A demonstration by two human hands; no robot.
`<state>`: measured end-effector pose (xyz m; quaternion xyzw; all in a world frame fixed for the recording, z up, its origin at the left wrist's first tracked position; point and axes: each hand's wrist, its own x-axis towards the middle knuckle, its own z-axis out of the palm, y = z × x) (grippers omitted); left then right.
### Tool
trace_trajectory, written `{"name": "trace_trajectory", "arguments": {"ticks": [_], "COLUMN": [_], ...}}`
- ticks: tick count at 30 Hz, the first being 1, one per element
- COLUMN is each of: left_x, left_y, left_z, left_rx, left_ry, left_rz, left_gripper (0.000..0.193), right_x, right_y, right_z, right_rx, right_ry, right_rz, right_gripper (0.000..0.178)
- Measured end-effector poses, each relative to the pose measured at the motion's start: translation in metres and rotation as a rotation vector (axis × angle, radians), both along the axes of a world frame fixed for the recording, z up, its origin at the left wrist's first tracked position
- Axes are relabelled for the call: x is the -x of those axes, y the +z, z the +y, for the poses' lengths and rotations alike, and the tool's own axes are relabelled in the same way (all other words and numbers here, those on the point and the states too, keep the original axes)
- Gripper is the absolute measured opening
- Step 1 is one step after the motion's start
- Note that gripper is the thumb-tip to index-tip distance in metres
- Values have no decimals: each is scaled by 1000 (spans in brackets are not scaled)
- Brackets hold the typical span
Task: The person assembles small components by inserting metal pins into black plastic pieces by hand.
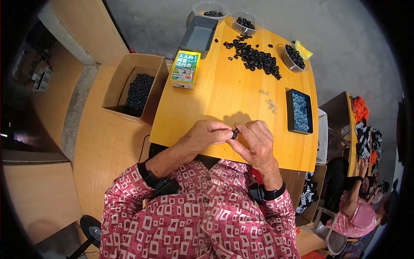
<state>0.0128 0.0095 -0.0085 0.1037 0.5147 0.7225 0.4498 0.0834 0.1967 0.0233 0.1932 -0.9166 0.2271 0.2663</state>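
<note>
Near the front edge of the yellow wooden table [207,97], both my hands pinch one small black ring-like part [235,133]. My left hand [209,134] closes thumb and fingertips on its left side. From the right, the fingers and thumb of my right hand [256,140] meet on the same part and cover some of it. Farther back lies a loose pile of small black parts [261,60], several with round holes. Tiny silvery pieces [271,105] lie scattered nearer, to the left of a black tray [290,105] holding many more.
Clear bowls of black parts [295,59] stand at the far edge. A grey bin [200,32] and a green-yellow box [185,69] sit at the left. Beside the table, a cardboard box [118,82] holds dark parts. Another person [355,211] sits at the right.
</note>
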Motion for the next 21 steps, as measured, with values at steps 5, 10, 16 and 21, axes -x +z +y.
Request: {"name": "trace_trajectory", "arguments": {"ticks": [5,10,16,21], "left_x": [1,-3,-6,-8], "left_y": [3,3,1,-1], "left_z": [-3,-1,0,1], "left_rx": [4,25,48,68], "left_ry": [-46,-22,5,36], "left_rz": [115,133,235,211], "left_gripper": [29,28,26,26], "right_x": [-3,-6,-8,-7], "right_y": [2,4,8,7], "right_z": [-4,-4,-5,-5], "right_rx": [-20,-81,-120,10], "right_ry": [-2,23,-7,15], "right_rz": [20,10,-43,-124], "right_gripper": [34,31,33,30]}}
